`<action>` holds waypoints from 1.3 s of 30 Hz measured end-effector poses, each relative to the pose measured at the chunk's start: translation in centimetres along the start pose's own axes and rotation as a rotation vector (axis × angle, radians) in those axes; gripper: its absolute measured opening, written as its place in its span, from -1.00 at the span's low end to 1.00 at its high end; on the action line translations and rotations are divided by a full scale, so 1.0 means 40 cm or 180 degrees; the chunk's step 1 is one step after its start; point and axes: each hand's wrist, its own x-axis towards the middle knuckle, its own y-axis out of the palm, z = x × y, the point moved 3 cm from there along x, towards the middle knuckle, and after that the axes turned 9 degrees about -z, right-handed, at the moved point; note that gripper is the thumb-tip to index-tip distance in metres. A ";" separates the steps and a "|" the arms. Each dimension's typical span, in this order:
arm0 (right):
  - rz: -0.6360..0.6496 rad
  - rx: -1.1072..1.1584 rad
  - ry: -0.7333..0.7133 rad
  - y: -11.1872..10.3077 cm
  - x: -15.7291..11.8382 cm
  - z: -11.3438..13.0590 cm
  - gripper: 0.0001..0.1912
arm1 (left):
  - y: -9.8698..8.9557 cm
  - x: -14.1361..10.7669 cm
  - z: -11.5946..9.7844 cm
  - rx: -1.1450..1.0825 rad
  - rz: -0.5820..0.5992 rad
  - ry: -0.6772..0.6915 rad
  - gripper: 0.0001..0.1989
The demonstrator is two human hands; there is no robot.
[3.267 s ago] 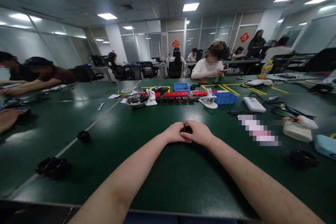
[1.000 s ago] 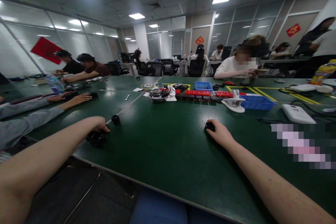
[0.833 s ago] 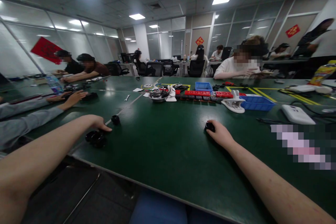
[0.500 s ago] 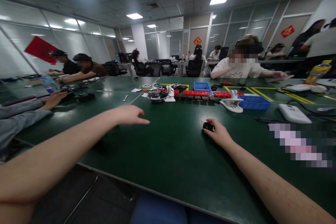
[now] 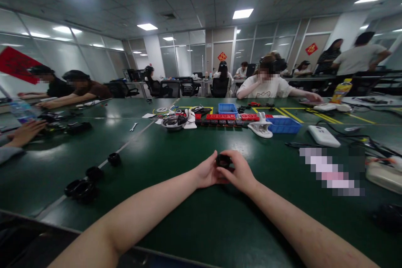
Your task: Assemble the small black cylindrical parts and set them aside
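Note:
My right hand pinches a small black ring-shaped piece between thumb and fingers, just above the green table. From the other side my left hand closes against the same piece; its thumb points up beside the ring, and its fingers are partly hidden behind the right hand. To the left, several similar black ring-shaped pieces stand along a pale line on the table.
Across the table lie a red strip of sockets, a white clamp, a blue bin and a metal bowl with cables. A wrench is left. A white box and cables lie right. A co-worker's hand rests far left.
My left hand has come right and inward to meet the right hand at the black ring-shaped piece. The right hand has lifted it and moved left. The view has turned right.

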 end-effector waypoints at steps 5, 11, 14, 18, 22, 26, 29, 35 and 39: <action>0.0069 0.0106 0.0020 0.008 -0.002 -0.008 -0.64 | -0.025 -0.013 0.016 -0.0821 0.0032 -0.0152 -0.63; 0.0236 0.0244 0.0099 0.008 -0.008 -0.033 -0.51 | -0.074 -0.023 0.003 -0.0292 -0.0259 0.0065 -0.61; 0.0201 0.0255 0.0227 0.007 -0.008 -0.048 -0.55 | -0.088 -0.050 -0.010 0.0219 -0.0386 0.0188 -0.56; 0.0188 0.0233 0.0358 0.011 -0.006 -0.058 -0.66 | -0.100 -0.087 -0.020 0.1237 -0.0496 0.0585 -0.55; 0.0230 0.0156 0.0411 0.015 -0.006 -0.056 -0.73 | -0.108 -0.101 -0.021 0.2642 -0.0922 0.1176 -0.63; 0.0228 0.0069 0.0468 0.015 -0.005 -0.055 -0.74 | -0.101 -0.114 -0.019 0.3019 -0.1045 0.1272 -0.67; 0.0225 0.0014 0.0531 0.014 -0.004 -0.057 -0.74 | -0.096 -0.132 -0.023 0.3335 -0.1083 0.1269 -0.60; 0.0375 -0.0065 0.0654 0.019 -0.004 -0.066 -0.76 | -0.166 -0.182 -0.056 0.4017 -0.1179 0.0799 -0.52; 0.0529 -0.0084 0.0693 0.026 -0.006 -0.072 -0.80 | -0.276 -0.271 -0.103 0.4579 -0.1436 0.0377 -0.54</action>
